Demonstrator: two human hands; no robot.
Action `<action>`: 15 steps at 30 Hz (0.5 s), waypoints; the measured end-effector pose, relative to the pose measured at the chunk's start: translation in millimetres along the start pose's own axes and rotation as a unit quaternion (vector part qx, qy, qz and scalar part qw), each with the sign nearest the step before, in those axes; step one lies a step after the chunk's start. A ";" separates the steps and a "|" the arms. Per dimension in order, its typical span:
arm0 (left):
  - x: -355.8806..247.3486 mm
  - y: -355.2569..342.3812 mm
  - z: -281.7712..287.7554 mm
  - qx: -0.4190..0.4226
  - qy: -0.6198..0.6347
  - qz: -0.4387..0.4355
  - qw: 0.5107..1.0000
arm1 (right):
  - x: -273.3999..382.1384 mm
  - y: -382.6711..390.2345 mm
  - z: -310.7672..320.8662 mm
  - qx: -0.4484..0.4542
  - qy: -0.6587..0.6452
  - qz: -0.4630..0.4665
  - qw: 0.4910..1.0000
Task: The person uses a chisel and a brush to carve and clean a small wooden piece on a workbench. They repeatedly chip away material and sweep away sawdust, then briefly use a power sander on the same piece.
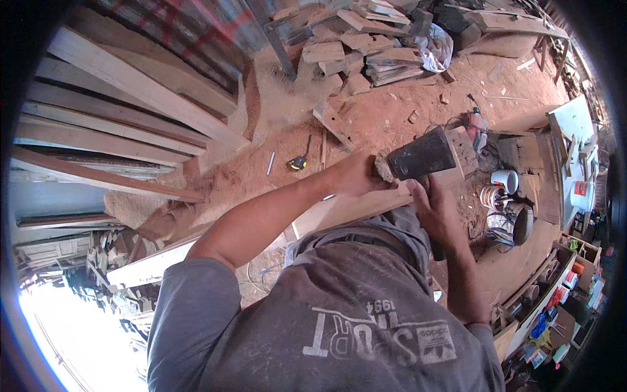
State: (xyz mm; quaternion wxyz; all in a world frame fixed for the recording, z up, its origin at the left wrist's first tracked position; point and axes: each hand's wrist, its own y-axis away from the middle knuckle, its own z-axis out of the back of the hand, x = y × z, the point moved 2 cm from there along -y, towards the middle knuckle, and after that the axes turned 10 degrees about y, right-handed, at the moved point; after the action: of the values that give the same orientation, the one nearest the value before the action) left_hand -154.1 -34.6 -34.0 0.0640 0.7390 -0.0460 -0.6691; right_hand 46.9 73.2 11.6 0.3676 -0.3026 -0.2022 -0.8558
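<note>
In my right hand (436, 208) is what looks like a mallet, its dark blocky head (423, 154) ending in a frayed tan face (384, 168) on the left. The fingers wrap the handle below the head, and a dark end shows under the palm. My left hand (353, 175) is closed beside the frayed face, its fingertips partly hidden; what it holds cannot be made out. Both hands are over a long pale timber (346, 210) that runs across my lap. A yellow and black tape measure (298, 163) lies on the ground beyond my left forearm.
Long boards (130, 134) lean at the left. Wood offcuts (392, 62) are piled at the back, near a white sack (436, 47). White buckets (504, 179) and a red power tool (475, 123) with cables stand to the right. A cluttered shelf (555, 284) runs along the lower right.
</note>
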 end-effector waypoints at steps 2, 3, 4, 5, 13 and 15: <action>-3.1 2.7 -0.3 0.002 -0.023 0.065 0.998 | 8.5 -7.5 18.2 0.057 -0.128 -0.152 0.978; -3.0 2.1 -0.3 -0.001 -0.023 0.071 0.997 | 3.3 -7.0 17.2 0.046 -0.076 -0.147 0.985; -2.7 1.5 -1.0 -0.004 -0.024 0.077 0.997 | -2.6 -7.6 17.4 0.032 -0.024 -0.142 0.989; 4.1 1.4 -2.6 -0.006 -0.021 0.043 0.999 | -9.5 -5.8 6.6 -0.017 0.130 -0.040 0.991; -15.2 15.4 7.1 -0.054 -0.055 0.133 0.988 | -3.8 17.2 2.3 0.123 -0.050 -0.186 0.973; 12.5 26.7 27.4 -0.140 0.025 0.045 0.989 | -23.4 22.7 -13.0 0.115 -0.123 -0.180 0.969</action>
State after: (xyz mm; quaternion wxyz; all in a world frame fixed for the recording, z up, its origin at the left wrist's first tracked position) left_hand -179.7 -63.8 -44.8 0.1981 0.7362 0.0162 -0.6469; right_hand 71.9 63.0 -10.8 0.2120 -0.3193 -0.3943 -0.8352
